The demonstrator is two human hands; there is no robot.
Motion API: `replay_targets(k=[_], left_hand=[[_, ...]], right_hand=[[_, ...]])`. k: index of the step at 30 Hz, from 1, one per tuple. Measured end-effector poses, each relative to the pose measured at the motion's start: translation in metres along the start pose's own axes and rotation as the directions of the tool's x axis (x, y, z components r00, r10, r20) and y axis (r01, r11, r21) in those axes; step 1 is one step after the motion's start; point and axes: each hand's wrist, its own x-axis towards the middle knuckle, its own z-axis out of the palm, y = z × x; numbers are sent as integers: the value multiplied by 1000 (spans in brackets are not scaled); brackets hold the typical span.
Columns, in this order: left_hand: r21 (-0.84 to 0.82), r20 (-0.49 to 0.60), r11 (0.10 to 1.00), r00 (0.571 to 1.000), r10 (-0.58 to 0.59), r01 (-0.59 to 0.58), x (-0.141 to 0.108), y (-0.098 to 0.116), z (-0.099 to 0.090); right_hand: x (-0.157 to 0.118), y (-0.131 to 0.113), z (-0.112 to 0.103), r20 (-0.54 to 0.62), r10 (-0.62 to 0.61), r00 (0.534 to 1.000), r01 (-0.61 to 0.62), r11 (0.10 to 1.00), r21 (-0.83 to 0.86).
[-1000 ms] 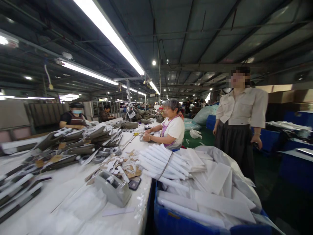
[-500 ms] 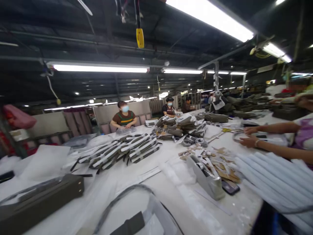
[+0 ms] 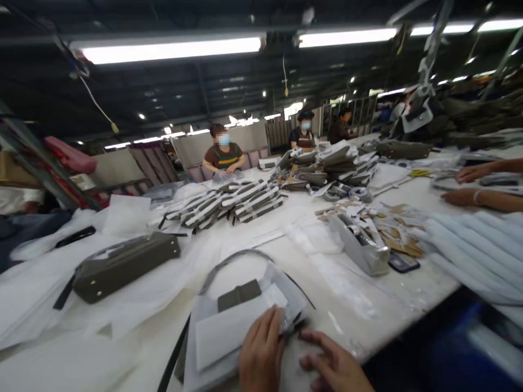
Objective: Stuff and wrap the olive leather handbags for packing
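Observation:
In front of me a dark olive handbag (image 3: 239, 295) lies on the table, partly covered by white sheet and clear plastic, its grey covered handle (image 3: 229, 262) arching away. My left hand (image 3: 261, 348) presses its fingers together over the bag's right side, at the crinkled plastic; its thumb is hidden. Just to the right, my right hand (image 3: 333, 362) is open, fingers apart and bent, close to the bag's edge. Nothing shows in it. Farther left, a second olive bag (image 3: 126, 267) lies on white sheets.
Strap-like wrapped pieces (image 3: 229, 201) lie piled mid-table, with more olive bundles (image 3: 327, 163) behind. To the right are a tape dispenser (image 3: 359, 245), a phone (image 3: 402, 262), paper scraps (image 3: 398, 228) and white foam rolls (image 3: 482, 245). A co-worker's hands (image 3: 466, 188) are at far right.
The camera has tipped downward and turned slightly. Both my hands have come into view at the near handbag. The co-workers stay at their places.

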Motion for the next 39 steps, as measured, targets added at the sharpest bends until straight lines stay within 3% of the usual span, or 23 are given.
replay_targets(k=[3, 7, 12, 16, 22, 39], left_hand=[[-11, 75, 997, 994, -80, 81, 6, 7, -15], [-44, 112, 992, 987, -112, 117, 9, 11, -19], [-79, 116, 990, 987, -109, 119, 7, 10, -18], [-94, 129, 985, 983, -131, 144, 7, 11, -18], [-70, 153, 982, 975, -162, 174, 9, 12, -18], [-49, 164, 990, 978, -125, 135, 13, 12, -21]], right_hand=[[-10, -7, 5, 4, -69, 998, 69, 997, -38], [-8, -30, 9, 47, -181, 982, 187, 930, -317], [16, -44, 19, 25, -163, 986, 156, 867, -474], [33, -38, 24, -18, -69, 997, 52, 882, -468], [39, -35, 22, 12, -5, 1000, 9, 911, -412], [45, -34, 14, 92, -2, 996, 48, 863, -502]])
